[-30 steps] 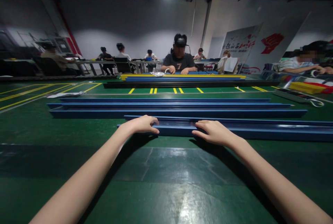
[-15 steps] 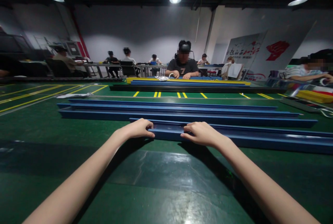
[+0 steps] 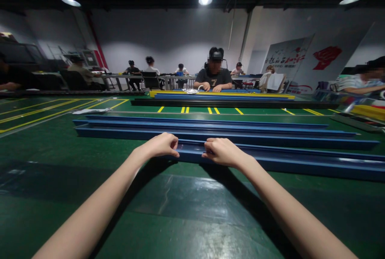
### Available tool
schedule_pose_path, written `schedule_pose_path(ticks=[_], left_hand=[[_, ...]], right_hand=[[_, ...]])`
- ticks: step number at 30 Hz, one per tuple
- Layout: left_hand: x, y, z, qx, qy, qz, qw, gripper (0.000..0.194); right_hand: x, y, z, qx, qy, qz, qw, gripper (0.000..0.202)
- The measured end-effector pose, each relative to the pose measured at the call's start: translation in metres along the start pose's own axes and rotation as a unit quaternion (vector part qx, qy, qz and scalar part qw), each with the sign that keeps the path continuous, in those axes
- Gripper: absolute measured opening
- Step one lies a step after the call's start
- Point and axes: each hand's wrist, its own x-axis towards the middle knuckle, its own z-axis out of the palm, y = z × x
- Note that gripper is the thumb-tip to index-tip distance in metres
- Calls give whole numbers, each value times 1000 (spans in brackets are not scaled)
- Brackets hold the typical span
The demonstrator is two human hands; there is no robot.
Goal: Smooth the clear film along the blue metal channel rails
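A long blue U-shaped channel (image 3: 192, 156) lies open side up in front of me, running off to the right. At its left end, my left hand (image 3: 162, 145) is closed on it, thumb low at the near wall and fingers curled over the top. A short way to the right, my right hand (image 3: 224, 152) also grips the channel, with its fingers bent inward and partly hidden. Bare channel shows between the two hands. Just behind lie more blue channels (image 3: 114, 133), roughly parallel to it.
The green table (image 3: 90, 158) has a clear sheet (image 3: 192, 191) across its near part. Farther back are a black strip (image 3: 240, 103), a yellow strip (image 3: 264, 96) and a seated person (image 3: 214, 76). A tray with coloured things (image 3: 363, 118) stands at right.
My right hand has moved left along the channel, nearer to my left hand, and its fingers are curled tighter. The view has turned slightly left.
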Motion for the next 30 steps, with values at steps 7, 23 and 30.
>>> schedule_pose_path(ticks=[7, 23, 30], left_hand=[[-3, 7, -4, 22, -8, -8, 1000, 25], [-3, 2, -9, -38, -74, -7, 996, 23], [-6, -14, -16, -27, -116, -40, 992, 24]], right_hand=[[-1, -2, -3, -15, -9, -13, 1000, 23], [-3, -2, -10, 20, -27, -13, 999, 25], [-2, -6, -9, 23, -44, -12, 999, 23]])
